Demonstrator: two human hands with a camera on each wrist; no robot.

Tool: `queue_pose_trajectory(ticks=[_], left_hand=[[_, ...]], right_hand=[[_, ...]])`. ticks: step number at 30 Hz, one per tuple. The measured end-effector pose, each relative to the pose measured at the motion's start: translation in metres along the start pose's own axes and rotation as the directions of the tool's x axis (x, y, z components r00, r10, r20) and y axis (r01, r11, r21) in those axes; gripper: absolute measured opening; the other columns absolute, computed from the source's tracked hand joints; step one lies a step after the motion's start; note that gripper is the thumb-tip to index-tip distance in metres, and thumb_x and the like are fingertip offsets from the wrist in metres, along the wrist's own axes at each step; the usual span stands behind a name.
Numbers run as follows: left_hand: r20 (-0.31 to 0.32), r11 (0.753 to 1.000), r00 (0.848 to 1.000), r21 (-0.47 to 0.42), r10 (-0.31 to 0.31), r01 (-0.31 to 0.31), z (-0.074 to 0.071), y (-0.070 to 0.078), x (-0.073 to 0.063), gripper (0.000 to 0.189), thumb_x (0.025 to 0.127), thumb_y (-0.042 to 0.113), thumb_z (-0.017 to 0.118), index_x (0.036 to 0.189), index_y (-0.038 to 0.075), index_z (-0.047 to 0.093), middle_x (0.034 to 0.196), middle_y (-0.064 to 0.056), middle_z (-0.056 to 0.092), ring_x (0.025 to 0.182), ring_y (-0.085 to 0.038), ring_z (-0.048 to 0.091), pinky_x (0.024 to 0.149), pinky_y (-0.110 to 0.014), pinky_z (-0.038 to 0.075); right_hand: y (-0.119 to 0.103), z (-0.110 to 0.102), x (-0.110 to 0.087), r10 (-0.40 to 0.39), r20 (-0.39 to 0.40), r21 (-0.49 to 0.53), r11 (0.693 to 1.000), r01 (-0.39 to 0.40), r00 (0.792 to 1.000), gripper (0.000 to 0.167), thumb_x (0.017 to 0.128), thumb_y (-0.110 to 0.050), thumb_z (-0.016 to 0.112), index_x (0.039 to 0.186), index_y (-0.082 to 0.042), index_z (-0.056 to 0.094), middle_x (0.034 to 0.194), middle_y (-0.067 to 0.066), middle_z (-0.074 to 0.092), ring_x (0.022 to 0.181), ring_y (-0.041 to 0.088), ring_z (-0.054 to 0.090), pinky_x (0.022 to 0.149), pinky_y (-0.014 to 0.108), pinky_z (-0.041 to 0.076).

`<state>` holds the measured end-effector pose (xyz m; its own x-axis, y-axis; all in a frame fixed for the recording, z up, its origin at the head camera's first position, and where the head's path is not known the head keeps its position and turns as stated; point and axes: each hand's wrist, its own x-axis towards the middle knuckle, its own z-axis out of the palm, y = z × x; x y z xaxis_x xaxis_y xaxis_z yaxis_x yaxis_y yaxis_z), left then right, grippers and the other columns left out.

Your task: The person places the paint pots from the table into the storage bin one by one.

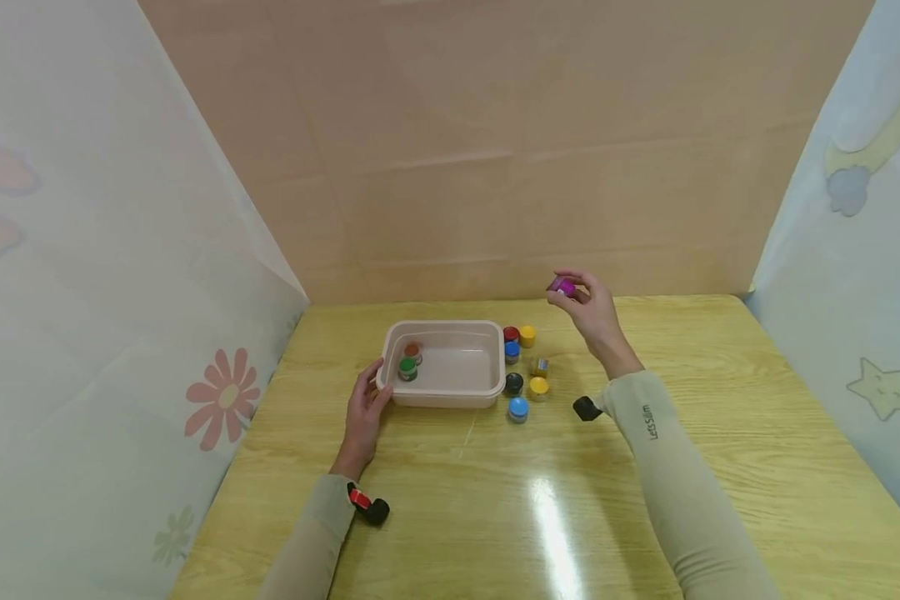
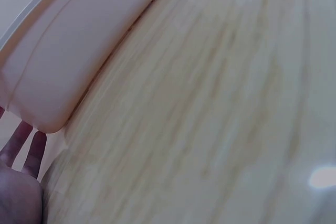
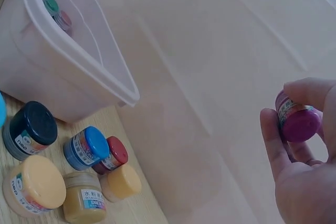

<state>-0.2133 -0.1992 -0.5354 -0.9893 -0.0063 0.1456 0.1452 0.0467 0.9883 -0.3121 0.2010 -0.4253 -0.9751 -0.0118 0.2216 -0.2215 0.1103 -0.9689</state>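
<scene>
Above the back edge of the table, my right hand (image 1: pixel 587 308) pinches a small purple paint jar (image 3: pixel 298 120) between thumb and fingers. A pale pink plastic box (image 1: pixel 450 398) stands left of it on the table. My left hand (image 1: pixel 363 417) touches the box's left end, its fingers extended along the corner. Inside the box, at the left, are a green-lidded jar (image 1: pixel 408 369) and a reddish-brown one (image 1: pixel 413 351). Beside the box's right end stand several more jars, among them a black-lidded jar (image 3: pixel 32 129), a blue-lidded jar (image 3: pixel 86 148) and a red-lidded jar (image 3: pixel 113 155).
Yellow-lidded jars (image 1: pixel 538 388) and a golden jar (image 3: pixel 85 198) belong to the group right of the box. Nearest the front is a light-blue-lidded jar (image 1: pixel 518 409). A brown paper wall (image 1: pixel 450 167) rises behind the wood-grain table (image 1: pixel 450 500), with patterned white sheets on both sides.
</scene>
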Motion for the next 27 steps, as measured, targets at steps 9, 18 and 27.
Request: queue_pose_trajectory(ticks=[9,18,27], left_hand=[[0.005,1.0,1.0,0.003,-0.01,0.01,0.003,0.001,0.003,0.052,0.108,0.016,0.055,0.158,0.017,0.04,0.165,-0.008,0.036,0.144,-0.035,0.045,0.099,-0.013,0.047],[0.018,1.0,1.0,-0.017,0.0,0.0,0.002,-0.019,0.012,0.054,0.108,0.013,0.054,0.16,0.015,0.038,0.166,-0.009,0.034,0.144,-0.036,0.043,0.1,-0.013,0.047],[-0.008,0.998,0.998,-0.021,0.066,-0.066,0.003,-0.029,0.013,0.05,0.107,0.021,0.059,0.155,0.022,0.045,0.161,-0.004,0.04,0.137,-0.033,0.048,0.098,-0.014,0.049]], right_hand=[[-0.003,0.004,-0.001,-0.036,0.002,-0.042,0.998,0.036,0.999,0.042,0.1,-0.018,0.07,0.138,-0.003,0.058,0.116,-0.007,0.062,0.106,0.01,0.057,0.091,0.012,0.05],[-0.003,0.015,-0.003,-0.013,0.045,-0.029,0.999,0.015,0.999,0.05,0.099,-0.02,0.073,0.138,0.006,0.055,0.112,-0.007,0.064,0.105,0.01,0.059,0.091,0.013,0.051],[0.001,0.038,-0.006,-0.005,0.149,0.011,1.0,0.004,0.989,0.044,0.099,-0.018,0.072,0.136,0.0,0.056,0.119,0.004,0.067,0.103,0.011,0.067,0.096,0.022,0.056]])
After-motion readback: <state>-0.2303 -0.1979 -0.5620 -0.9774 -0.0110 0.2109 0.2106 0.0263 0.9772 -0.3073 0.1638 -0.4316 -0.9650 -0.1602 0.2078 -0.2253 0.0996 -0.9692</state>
